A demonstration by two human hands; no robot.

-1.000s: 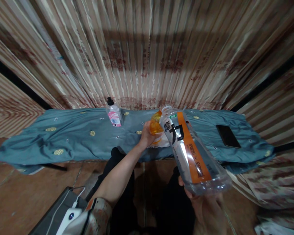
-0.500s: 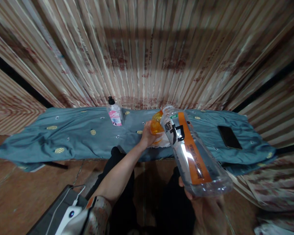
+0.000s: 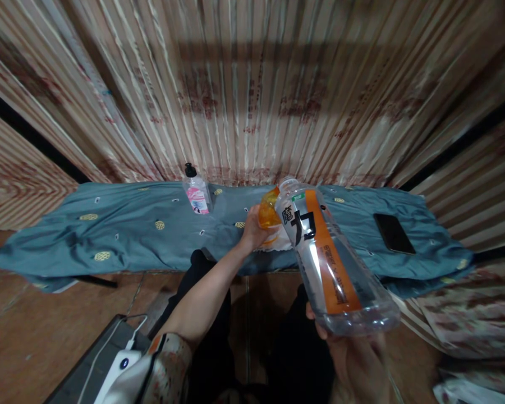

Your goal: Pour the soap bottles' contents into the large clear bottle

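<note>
My left hand (image 3: 252, 231) is closed around an amber, see-through container (image 3: 269, 211), perhaps a cup, above the cloth-covered bench. Under it lies something white and crinkled with an orange mark (image 3: 280, 241), partly hidden. My right hand (image 3: 351, 353) supports a large clear plastic bottle (image 3: 332, 264) near its base. An orange label with dark characters runs along the bottle. It is tilted, its uncapped mouth pointing away from me, beside the amber container's rim. Whether liquid is flowing, I cannot tell. Much of my right hand's grip is hidden behind the bottle.
A pump bottle (image 3: 198, 196) with a pink label stands left on the blue-green cloth (image 3: 134, 224). At the right lies a black phone (image 3: 393, 233). Striped curtains (image 3: 244, 84) hang behind. A white device with a cable (image 3: 120, 365) rests on a dark surface at lower left.
Both hands, the amber container and the tilted bottle stay nearly where they were. The whole view has shifted very slightly.
</note>
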